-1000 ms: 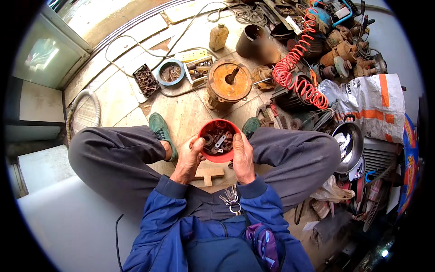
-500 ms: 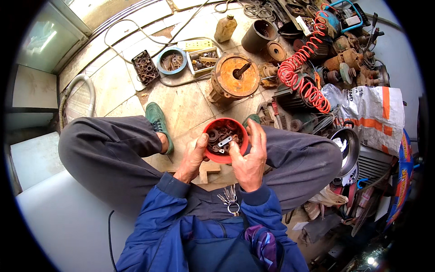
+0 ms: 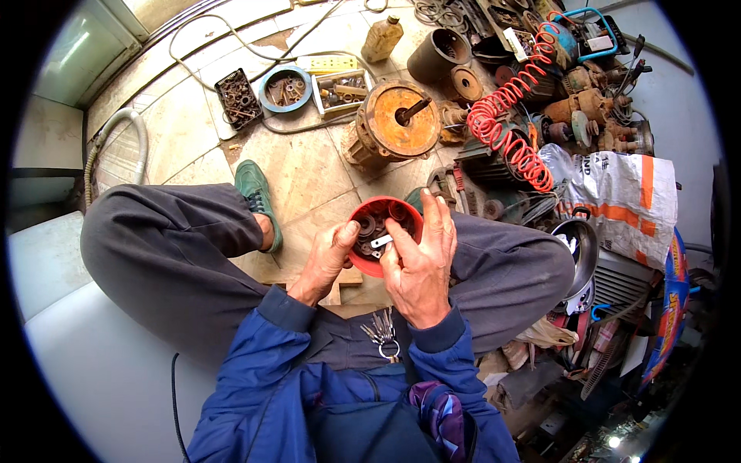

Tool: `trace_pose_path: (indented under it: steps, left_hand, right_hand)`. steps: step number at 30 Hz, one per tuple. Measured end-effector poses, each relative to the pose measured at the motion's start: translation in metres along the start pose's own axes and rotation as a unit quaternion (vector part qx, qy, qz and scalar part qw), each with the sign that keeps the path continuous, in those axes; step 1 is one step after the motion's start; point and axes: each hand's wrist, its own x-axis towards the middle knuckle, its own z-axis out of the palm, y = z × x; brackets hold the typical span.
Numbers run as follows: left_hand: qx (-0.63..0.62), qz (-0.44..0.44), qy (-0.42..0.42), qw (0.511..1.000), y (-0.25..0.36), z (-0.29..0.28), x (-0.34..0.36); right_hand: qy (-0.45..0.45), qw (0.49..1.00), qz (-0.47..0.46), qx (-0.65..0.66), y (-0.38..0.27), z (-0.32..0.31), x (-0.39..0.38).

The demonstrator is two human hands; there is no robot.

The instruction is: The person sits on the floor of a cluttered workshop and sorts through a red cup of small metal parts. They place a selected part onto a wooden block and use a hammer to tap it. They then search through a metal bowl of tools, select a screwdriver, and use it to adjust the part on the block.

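Observation:
A red bowl [image 3: 367, 265] is held between my knees, filled with dark, rusty washers and nuts [image 3: 373, 224]. My left hand [image 3: 320, 266] grips its left side, the thumb lying over the rim. My right hand [image 3: 421, 272] is at the right side. Its index finger reaches in among the parts, and the thumb is apart from it near the front rim. The other fingers stretch up along the right rim. A small light metal plate with a hole [image 3: 380, 241] lies on the parts beside the right fingertips, which partly cover the contents.
Ahead on the tiled floor stands a rusty motor housing [image 3: 397, 123] with a shaft. Left of it are a white box [image 3: 340, 92], a blue round dish [image 3: 285, 89] and a black tray [image 3: 238, 100] of hardware. A red coiled hose [image 3: 502, 116] crosses motor parts at right.
My right index finger has come down into the bowl, while the thumb has drawn back toward the near rim. The metal plate is more covered. The whole view has shifted slightly.

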Motion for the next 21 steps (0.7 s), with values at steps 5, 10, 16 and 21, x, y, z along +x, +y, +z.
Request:
trace_pose_path:
  steps: [5,10,16,21]
  left_hand:
    - [-0.035,0.0,0.005,0.999,-0.008,-0.002,0.002]
    - [-0.018,0.0,-0.012,1.0,-0.003,0.0,0.0]
    - [-0.023,-0.014,-0.026,0.999,0.006,0.003,-0.002]
    - [-0.018,-0.014,-0.025,0.999,0.0,0.0,0.001]
  right_hand:
    - [-0.024,0.998,-0.005,0.058,-0.006,-0.012,-0.01]
    - [-0.014,0.997,-0.009,0.071,0.0,-0.02,-0.012]
    - [0.04,0.997,0.01,0.064,0.001,-0.022,-0.006]
    - [0.036,0.997,0.017,0.059,-0.001,-0.02,0.003]
